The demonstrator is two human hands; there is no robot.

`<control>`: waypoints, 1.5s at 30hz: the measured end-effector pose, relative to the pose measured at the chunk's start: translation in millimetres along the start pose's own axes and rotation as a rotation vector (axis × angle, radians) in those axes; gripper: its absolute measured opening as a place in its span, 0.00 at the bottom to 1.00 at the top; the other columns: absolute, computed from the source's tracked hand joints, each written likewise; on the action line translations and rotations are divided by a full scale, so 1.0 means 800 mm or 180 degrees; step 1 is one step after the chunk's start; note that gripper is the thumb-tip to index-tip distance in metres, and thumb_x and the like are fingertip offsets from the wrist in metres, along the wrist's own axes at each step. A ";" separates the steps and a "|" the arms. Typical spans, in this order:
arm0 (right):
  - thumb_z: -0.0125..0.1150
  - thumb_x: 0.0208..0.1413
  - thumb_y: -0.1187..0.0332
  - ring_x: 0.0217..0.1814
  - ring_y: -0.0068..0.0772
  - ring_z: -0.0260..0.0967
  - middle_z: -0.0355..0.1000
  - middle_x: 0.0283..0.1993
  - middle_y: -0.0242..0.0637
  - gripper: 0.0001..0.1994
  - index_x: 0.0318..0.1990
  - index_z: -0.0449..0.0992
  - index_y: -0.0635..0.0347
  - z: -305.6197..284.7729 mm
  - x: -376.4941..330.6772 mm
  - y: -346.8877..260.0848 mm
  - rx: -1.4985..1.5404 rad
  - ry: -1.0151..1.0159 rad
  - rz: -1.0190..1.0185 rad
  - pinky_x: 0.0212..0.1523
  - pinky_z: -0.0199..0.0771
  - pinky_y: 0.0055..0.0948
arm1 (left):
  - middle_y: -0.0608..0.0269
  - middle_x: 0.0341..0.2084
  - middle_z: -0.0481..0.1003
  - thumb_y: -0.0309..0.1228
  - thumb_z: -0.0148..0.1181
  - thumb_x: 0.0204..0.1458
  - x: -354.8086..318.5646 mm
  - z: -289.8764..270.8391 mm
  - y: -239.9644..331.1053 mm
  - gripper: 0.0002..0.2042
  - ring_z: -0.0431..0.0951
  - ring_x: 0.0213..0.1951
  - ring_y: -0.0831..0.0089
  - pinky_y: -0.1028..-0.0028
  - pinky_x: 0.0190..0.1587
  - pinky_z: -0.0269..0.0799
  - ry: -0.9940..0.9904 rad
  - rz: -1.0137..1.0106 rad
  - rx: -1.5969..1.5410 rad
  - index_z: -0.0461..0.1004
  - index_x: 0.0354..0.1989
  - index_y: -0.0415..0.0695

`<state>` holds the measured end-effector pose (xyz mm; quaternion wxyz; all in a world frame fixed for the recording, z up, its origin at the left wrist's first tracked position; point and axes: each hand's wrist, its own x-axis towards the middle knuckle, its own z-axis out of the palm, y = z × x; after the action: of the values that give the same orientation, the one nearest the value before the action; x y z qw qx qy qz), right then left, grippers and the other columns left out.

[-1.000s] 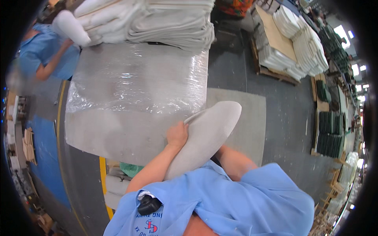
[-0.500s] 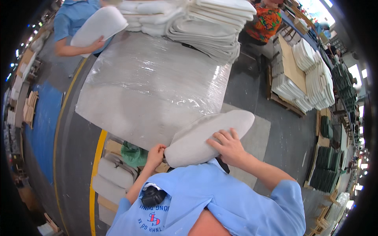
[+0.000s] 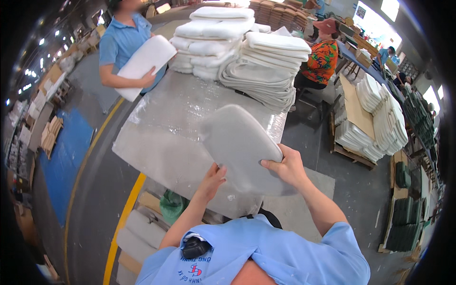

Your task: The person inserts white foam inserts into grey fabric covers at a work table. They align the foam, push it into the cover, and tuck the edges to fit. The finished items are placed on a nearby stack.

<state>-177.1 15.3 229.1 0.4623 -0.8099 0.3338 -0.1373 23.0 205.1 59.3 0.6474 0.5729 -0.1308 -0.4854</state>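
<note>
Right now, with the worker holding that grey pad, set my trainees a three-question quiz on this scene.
1. True or false: both hands grip the grey foam pad.
2. What covers the table? A clear plastic wrap, B blue cloth, C newspaper.
3. What does the co-worker in the blue shirt hold?

Key:
1. True: left hand at the pad's lower edge, right hand at its lower right edge.
2. A.
3. A white foam pad.

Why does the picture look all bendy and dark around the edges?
In the head view, the fisheye lens curves straight edges such as the plastic-wrapped table and leaves black corners. Glare whitens the windows at top right, and the wrap glints. The grey foam pad, held by the left hand and right hand, looks sharp.
</note>
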 end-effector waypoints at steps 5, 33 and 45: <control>0.75 0.58 0.59 0.55 0.29 0.78 0.81 0.53 0.43 0.30 0.63 0.75 0.68 0.041 -0.014 0.014 0.1616 0.0428 -0.0106 0.54 0.77 0.32 | 0.54 0.62 0.74 0.51 0.56 0.69 0.082 0.064 0.084 0.30 0.75 0.61 0.61 0.60 0.61 0.72 0.0016 0.0566 -0.0594 0.70 0.66 0.35; 0.56 0.70 0.66 0.38 0.25 0.75 0.80 0.45 0.31 0.13 0.58 0.77 0.54 0.198 -0.129 0.320 0.4168 0.1505 0.2583 0.33 0.75 0.32 | 0.29 0.47 0.77 0.46 0.48 0.70 0.077 0.149 -0.105 0.23 0.77 0.50 0.32 0.48 0.52 0.73 -0.1461 0.1212 0.4706 0.78 0.50 0.35; 0.63 0.66 0.61 0.50 0.41 0.80 0.82 0.51 0.39 0.15 0.54 0.81 0.59 0.207 -0.081 0.354 0.6685 0.1863 0.0742 0.53 0.80 0.40 | 0.35 0.46 0.82 0.53 0.62 0.58 0.143 0.203 -0.105 0.29 0.82 0.49 0.41 0.50 0.53 0.75 -0.1585 -0.0826 0.3599 0.82 0.50 0.33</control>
<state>-254.0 68.2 -91.5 0.8350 0.0881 0.2219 -0.4957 -78.3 26.8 -8.1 0.1305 0.7075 -0.4433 -0.5346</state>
